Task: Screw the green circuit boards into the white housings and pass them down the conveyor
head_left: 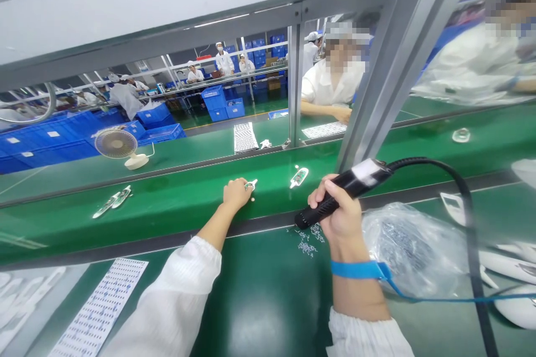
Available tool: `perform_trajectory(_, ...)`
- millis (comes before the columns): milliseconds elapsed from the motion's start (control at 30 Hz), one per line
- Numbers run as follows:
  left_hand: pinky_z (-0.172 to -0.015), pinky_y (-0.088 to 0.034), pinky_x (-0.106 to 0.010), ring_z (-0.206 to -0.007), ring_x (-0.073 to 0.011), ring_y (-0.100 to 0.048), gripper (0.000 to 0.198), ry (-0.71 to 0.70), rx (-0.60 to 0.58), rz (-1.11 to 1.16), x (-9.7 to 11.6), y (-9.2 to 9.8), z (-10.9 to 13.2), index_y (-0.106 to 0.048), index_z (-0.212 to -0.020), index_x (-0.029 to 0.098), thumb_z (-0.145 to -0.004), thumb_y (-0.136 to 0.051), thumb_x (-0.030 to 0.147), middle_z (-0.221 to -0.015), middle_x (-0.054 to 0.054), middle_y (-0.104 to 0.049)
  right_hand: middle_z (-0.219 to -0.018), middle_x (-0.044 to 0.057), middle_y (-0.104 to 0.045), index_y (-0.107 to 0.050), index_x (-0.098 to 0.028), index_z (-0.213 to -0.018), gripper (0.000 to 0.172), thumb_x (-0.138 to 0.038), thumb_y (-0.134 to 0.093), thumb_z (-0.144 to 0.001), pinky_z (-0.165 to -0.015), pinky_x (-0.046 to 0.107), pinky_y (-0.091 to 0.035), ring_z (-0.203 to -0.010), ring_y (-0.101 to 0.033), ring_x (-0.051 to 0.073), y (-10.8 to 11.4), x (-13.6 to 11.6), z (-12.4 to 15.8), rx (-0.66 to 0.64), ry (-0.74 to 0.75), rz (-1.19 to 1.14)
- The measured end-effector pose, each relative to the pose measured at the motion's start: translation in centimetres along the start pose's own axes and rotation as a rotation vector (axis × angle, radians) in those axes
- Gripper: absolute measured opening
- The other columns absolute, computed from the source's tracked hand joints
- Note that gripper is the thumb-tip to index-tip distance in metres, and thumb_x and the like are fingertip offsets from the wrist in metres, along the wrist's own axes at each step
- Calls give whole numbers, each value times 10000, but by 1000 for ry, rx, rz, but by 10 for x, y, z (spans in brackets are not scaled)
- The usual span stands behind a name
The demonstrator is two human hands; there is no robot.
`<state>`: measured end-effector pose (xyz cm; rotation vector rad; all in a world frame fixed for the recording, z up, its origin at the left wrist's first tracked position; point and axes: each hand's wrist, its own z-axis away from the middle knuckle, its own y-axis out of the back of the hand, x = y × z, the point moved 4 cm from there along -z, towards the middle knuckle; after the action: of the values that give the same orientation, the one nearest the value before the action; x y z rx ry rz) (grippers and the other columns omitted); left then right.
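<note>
My left hand (pixel 235 194) reaches over the green conveyor belt (pixel 180 184), its fingers closed on a small white plastic part (pixel 252 184) that is mostly covered by the hand. In my right hand (pixel 347 222) is a black electric screwdriver (pixel 324 211), tilted with its tip end down to the left. Below that tip lies a scatter of small screws (pixel 307 247) on the green table. A white housing with a green circuit board (pixel 298 178) rests on the belt between my hands. A blue wrist strap (pixel 355 269) circles my right wrist.
Two similar housings (pixel 113 202) lie farther left on the belt. A clear plastic bag (pixel 412 245) with dark contents sits right of my right hand, near the black cord (pixel 471 234). At lower left is a label sheet (pixel 100 307). A metal post (pixel 389 67) rises ahead; co-workers sit beyond.
</note>
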<state>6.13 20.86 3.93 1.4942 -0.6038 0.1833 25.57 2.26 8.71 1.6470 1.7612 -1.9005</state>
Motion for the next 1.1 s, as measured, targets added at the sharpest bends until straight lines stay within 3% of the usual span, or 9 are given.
perform_trajectory(67, -798, -490, -382, -877, -292, -667, 79, -1, -28, 57, 7, -2, 3, -634, -903, 198, -829, -655, 217, -824, -80, -711, -542, -40, -525, -591, -207, -816, 197, -292, -748, -732, -461, 285, -398, -447, -495, 149, -1, -1, 1, -12, 3, 4)
perform_trajectory(133, -748, -498, -332, -824, -245, -677, 202, -3, -19, 137, 10, -2, 15, -587, -1040, 196, -844, -635, 184, -875, -66, -711, -531, -36, -530, -595, -206, -810, 185, -294, -739, -734, -459, 284, -397, -436, -498, 151, -2, -2, 2, -21, 7, 16)
perform_trajectory(267, -709, -517, -250, -831, -158, -685, 391, 14, 23, 309, -1, -6, 69, -434, -1254, 198, -892, -578, 162, -1024, -48, -691, -514, -31, -534, -617, -210, -779, 144, -278, -725, -713, -456, 285, -394, -424, -493, 157, -7, -1, 5, -36, 13, 52)
perform_trajectory(367, -655, -519, -227, -752, -128, -667, 364, 18, 30, 415, -18, -16, 120, -475, -1208, 204, -869, -591, 141, -948, -10, -668, -510, -25, -536, -626, -213, -755, 128, -266, -728, -698, -457, 289, -399, -422, -495, 159, -14, 3, 6, -64, 5, 76)
perform_trajectory(500, -707, -509, -289, -787, -169, -624, 74, -135, 70, 385, -26, -22, 160, -633, -936, 211, -872, -598, 227, -858, -14, -630, -498, -14, -533, -638, -212, -753, 132, -275, -741, -700, -448, 300, -400, -415, -497, 169, -27, 9, 10, -141, 0, 117)
perform_trajectory(567, -778, -497, -335, -865, -204, -615, 126, -234, 67, 270, -22, -21, 164, -673, -891, 209, -905, -550, 236, -881, -44, -640, -502, -12, -535, -646, -215, -770, 140, -285, -749, -707, -445, 309, -403, -417, -501, 176, -35, 9, 13, -195, 5, 150)
perform_trajectory(633, -839, -476, -380, -931, -233, -600, 180, -305, 65, 181, -17, -20, 164, -692, -973, 212, -935, -520, 252, -945, -65, -655, -509, -14, -537, -650, -217, -789, 153, -295, -758, -714, -440, 309, -400, -417, -504, 175, -42, 10, 17, -241, 15, 184)
perform_trajectory(767, -848, -440, -411, -966, -257, -572, 211, -396, 10, 109, -10, -22, 163, -665, -1091, 227, -920, -607, 334, -1062, -64, -655, -537, -21, -541, -646, -222, -809, 144, -289, -753, -741, -435, 294, -392, -428, -504, 160, -55, 16, 25, -316, 14, 242)
perform_trajectory(1100, -837, -441, -376, -945, -244, -555, 173, -436, -34, 152, -11, -26, 164, -657, -1043, 208, -888, -667, 286, -1032, -63, -624, -565, -32, -543, -641, -227, -846, 114, -238, -728, -773, -466, 295, -410, -462, -516, 157, -63, 37, 37, -369, -10, 315)
